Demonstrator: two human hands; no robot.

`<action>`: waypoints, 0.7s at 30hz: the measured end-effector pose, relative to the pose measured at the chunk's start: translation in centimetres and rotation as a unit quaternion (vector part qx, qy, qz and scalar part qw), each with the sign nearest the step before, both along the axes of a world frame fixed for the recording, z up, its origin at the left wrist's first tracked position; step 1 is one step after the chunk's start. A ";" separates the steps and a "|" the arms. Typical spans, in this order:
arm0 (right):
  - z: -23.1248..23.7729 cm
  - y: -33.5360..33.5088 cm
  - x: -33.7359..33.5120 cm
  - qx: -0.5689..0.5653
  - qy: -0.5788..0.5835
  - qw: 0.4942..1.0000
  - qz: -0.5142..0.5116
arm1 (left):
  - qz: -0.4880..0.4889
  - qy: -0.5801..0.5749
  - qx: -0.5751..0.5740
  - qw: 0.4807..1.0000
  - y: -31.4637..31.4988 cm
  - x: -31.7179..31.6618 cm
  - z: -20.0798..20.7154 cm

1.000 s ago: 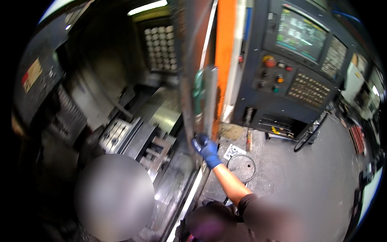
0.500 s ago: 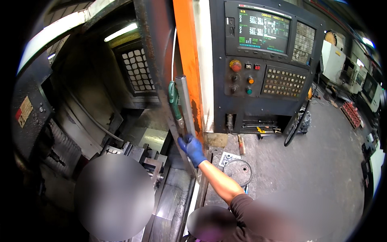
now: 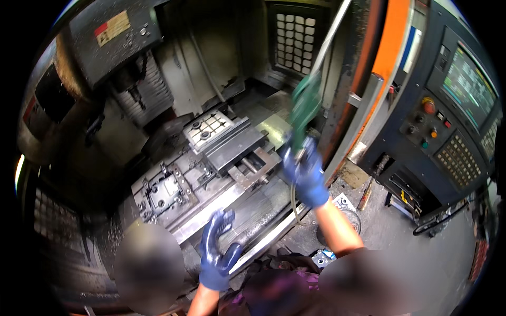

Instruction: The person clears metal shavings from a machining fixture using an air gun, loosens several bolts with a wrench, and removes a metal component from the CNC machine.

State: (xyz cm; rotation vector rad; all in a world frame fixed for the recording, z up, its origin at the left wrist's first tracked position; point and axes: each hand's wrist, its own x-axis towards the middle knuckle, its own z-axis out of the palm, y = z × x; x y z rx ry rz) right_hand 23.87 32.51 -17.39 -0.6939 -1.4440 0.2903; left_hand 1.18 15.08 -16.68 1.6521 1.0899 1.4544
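My right hand [image 3: 310, 176], in a blue glove, is closed on the lower part of a green air blow gun [image 3: 305, 102], smeared by motion. A pale hose [image 3: 331, 37] runs up from the gun, and a thin bent tube [image 3: 293, 203] hangs below the hand. My left hand [image 3: 215, 250], also in a blue glove, is open and holds nothing, with thumb and fingers apart. It hovers in front of the machine bed, near a fixture [image 3: 166, 192] with clamps and bolts. Behind that sits a vise [image 3: 237, 145] beside a light plate with square pockets [image 3: 208, 129].
An orange door edge [image 3: 391, 39] and a metal handle bar [image 3: 363, 110] stand to the right. Beyond them is the control panel [image 3: 406, 142] with its screen. A round lid-like disc [image 3: 350, 221] lies on the floor. The spindle head housing [image 3: 113, 39] hangs at upper left.
My right hand has taken the green air blow gun from beside the door bar and brought it into the machine opening. My left hand has come into view. The view has turned left.
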 end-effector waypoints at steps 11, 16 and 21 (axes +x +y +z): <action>-11.7 -17.5 1.0 -0.394 -0.245 0.884 0.054 | -0.062 -0.491 -0.341 0.799 4.6 6.4 -17.1; -15.9 -20.6 1.0 -0.481 -0.264 0.830 0.100 | -0.065 -0.273 -0.351 0.893 3.1 8.6 -23.2; -14.3 -23.3 -0.3 -0.519 -0.258 0.812 0.064 | -0.139 -0.119 -0.368 0.912 1.4 6.8 -19.8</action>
